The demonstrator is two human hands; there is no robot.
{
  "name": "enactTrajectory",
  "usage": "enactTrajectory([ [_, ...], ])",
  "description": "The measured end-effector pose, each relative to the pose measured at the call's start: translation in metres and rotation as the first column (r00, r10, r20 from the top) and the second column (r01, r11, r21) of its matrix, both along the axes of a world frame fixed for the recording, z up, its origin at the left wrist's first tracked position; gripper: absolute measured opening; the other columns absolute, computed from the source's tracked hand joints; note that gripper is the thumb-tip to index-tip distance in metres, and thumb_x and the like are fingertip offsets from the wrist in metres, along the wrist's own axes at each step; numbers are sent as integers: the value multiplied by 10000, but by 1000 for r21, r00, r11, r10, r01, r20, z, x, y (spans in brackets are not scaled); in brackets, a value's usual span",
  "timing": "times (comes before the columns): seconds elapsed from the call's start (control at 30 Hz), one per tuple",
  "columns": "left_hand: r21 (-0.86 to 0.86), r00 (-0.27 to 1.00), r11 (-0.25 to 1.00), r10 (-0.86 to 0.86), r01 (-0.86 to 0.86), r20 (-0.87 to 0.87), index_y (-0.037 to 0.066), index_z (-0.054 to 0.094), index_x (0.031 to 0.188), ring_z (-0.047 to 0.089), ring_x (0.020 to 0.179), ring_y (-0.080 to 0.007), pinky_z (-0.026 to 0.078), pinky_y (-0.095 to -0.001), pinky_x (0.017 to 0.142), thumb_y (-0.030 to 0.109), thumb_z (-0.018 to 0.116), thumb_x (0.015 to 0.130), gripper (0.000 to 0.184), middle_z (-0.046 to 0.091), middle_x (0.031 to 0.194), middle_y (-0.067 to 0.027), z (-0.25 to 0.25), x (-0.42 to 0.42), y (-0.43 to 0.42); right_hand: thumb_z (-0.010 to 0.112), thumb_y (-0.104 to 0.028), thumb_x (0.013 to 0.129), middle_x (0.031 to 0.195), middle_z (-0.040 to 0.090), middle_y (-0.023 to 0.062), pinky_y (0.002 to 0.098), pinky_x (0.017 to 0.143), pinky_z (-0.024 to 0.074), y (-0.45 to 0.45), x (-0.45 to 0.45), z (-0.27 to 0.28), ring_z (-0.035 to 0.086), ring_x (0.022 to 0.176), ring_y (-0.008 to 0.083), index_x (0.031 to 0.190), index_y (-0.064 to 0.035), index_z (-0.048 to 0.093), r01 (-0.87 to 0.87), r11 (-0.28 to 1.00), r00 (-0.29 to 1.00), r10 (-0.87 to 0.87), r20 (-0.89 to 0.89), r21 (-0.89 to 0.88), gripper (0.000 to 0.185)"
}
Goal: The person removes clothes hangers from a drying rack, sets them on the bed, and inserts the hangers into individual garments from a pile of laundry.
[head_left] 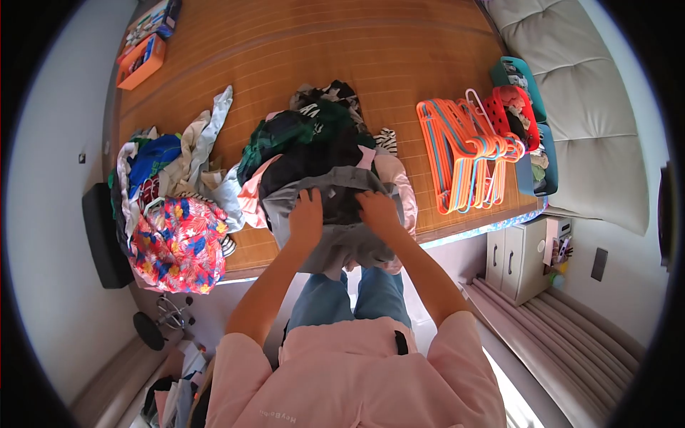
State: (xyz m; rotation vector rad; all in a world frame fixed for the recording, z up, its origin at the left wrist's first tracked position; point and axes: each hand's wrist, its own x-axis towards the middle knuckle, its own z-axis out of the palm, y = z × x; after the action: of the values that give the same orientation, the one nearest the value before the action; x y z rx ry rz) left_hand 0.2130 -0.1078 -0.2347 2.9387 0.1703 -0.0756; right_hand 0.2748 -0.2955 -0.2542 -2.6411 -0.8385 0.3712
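Note:
A grey garment (342, 241) lies spread over the near edge of a clothes pile and hangs down in front of my legs. My left hand (307, 214) is on its left part, with the fingertips near its upper opening. On the right part rests my right hand (374, 210), its fingers bent at the cloth. Whether either hand grips the fabric is hard to tell. Beneath and beyond the grey garment are a black garment (314, 160), a dark green one (285, 132) and pink cloth (253, 192).
A second clothes heap (178, 228) with a red floral piece is at the left. Orange hangers (446, 160) lie at the right, beside a red basket (531, 121) and a blue basket (548, 160). An orange box (143, 68) stands far left on the brown mat (399, 57).

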Motion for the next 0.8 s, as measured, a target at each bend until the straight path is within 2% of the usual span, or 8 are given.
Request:
enactTrajectory([
  [0.1,-53,997,996,-67,68,26,50,546,973,586,828,-284,505,-386,618,92,638,766,230,531,879,-97,2,6,-16,605,-175,827,914,645,118,413,689,490,-24,8,11,619,810,328,885,-85,652,275,837,926,-99,-364,473,116],
  [0.2,-160,989,981,-94,111,111,52,580,931,580,836,-284,496,-387,632,76,628,782,158,541,857,-98,7,31,-58,553,-172,864,862,646,137,429,697,489,-80,44,12,615,782,351,912,-85,663,516,764,855,-432,-286,388,148],
  [0.3,-271,965,948,-104,170,240,75,591,890,580,811,-269,494,-379,642,74,603,757,133,549,831,-81,3,69,-121,554,-125,868,859,601,150,426,628,467,-169,91,-21,595,793,319,1187,-62,567,601,755,777,-629,28,262,326],
  [0.43,-491,966,846,-100,208,237,60,612,972,586,842,-292,496,-399,705,98,590,783,193,591,904,-101,-17,118,-208,524,-129,864,1020,535,179,466,670,480,-224,129,-11,573,886,357,1385,-107,350,657,746,730,-666,151,114,549],
  [0.53,-650,972,732,-71,202,222,29,601,1054,584,893,-330,485,-414,766,122,571,844,231,604,994,-151,-35,150,-260,530,-125,856,955,536,173,451,664,485,-233,131,-26,570,883,344,1411,-128,315,646,763,753,-638,159,3,596],
  [0.63,-827,998,562,47,17,52,4,583,1076,599,921,-305,473,-404,799,196,533,903,264,614,1026,-152,-45,174,-299,539,-72,842,924,528,152,393,657,480,-236,127,-31,569,813,301,1396,-102,362,575,752,799,-601,-21,322,582],
  [0.7,-938,964,229,125,-260,-236,10,576,1108,600,906,-244,469,-366,791,226,515,914,296,617,1018,-124,-65,191,-317,570,-36,828,923,526,136,346,677,466,-233,121,-28,554,798,253,1333,-46,423,573,622,810,-530,-251,533,526],
  [0.8,-840,852,-193,32,-508,-522,9,605,1103,530,854,-148,413,-312,806,215,497,926,292,586,953,-36,-47,196,-313,602,-47,831,942,536,133,331,710,464,-219,111,-24,553,829,234,1273,-15,445,727,433,681,-553,-480,532,470],
])
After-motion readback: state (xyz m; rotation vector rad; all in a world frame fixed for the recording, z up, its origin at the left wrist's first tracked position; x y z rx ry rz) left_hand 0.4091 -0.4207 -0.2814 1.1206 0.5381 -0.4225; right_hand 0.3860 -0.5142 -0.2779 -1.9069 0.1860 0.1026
